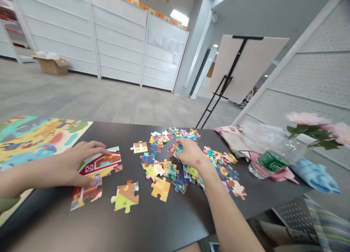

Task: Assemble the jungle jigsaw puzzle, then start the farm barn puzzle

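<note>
My left hand (75, 164) rests with fingers spread on a joined section of jigsaw puzzle (105, 162) showing a red barn with white trim. My right hand (190, 153) reaches into a pile of loose jigsaw pieces (171, 168); its fingertips are mostly hidden, so I cannot make out whether they grip a piece. Between the hands lie a green and brown puzzle piece (125, 196), a yellow-orange piece (161, 189) and a white and tan piece (140, 147). More pieces (236, 188) spread to the right of my right forearm.
A colourful picture sheet (41, 139) covers the dark table's (131, 230) left end. At the right stand a plastic bottle with a green label (273, 161), pink flowers (308, 119), a patterned pouch (232, 139) and a blue cloth (314, 175). An easel (226, 80) stands beyond.
</note>
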The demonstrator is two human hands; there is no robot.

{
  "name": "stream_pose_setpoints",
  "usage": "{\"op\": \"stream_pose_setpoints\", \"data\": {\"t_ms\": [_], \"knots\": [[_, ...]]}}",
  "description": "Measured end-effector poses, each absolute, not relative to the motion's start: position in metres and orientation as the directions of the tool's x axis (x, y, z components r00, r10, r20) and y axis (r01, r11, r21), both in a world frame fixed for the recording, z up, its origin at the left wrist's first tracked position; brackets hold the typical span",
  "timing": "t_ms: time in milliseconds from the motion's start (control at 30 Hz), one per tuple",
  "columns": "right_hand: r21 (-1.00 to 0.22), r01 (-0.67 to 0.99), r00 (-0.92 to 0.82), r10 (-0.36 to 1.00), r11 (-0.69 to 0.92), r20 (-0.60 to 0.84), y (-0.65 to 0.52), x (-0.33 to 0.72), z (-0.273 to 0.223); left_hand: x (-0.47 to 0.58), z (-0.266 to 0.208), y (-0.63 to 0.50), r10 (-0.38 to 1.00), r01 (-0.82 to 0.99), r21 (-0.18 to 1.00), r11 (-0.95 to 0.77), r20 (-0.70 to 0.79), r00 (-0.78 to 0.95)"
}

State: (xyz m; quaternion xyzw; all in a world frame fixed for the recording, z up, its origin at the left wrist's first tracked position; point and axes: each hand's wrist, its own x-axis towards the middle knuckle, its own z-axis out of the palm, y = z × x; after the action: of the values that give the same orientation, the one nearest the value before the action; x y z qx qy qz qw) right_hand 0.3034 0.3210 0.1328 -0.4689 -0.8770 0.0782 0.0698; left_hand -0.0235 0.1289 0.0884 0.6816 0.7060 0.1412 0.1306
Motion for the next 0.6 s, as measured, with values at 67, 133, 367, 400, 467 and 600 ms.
{"op": "stream_pose_setpoints", "data": {"t_ms": [67,133,367,400,467,600], "knots": [[-0.189,0.854,-0.473,0.875,0.484,0.105,0.328,0.308,0.137,-0.021,0.092,0.128,0.999,0.922,0.386,0.032,0.01,-0.039],[-0.166,0.898,-0.388,0.912,0.407,0.136,0.333,0.31,0.139,-0.02,0.094,0.127,0.999,0.915,0.403,0.03,0.01,-0.037],[-0.112,0.844,-0.532,0.846,0.525,-0.041,0.329,0.301,0.119,-0.025,0.103,0.128,0.997,0.905,0.425,0.001,-0.065,0.03],[-0.121,0.826,-0.559,0.827,0.55,-0.06,0.327,0.298,0.116,-0.026,0.103,0.129,0.996,0.909,0.417,-0.006,-0.078,0.042],[-0.149,0.806,-0.586,0.806,0.572,-0.075,0.326,0.294,0.112,-0.028,0.103,0.129,0.994,0.916,0.4,-0.02,-0.088,0.06],[-0.245,0.778,-0.612,0.785,0.578,-0.094,0.332,0.291,0.112,-0.03,0.104,0.13,0.992,0.917,0.396,-0.043,-0.09,0.085]]}}
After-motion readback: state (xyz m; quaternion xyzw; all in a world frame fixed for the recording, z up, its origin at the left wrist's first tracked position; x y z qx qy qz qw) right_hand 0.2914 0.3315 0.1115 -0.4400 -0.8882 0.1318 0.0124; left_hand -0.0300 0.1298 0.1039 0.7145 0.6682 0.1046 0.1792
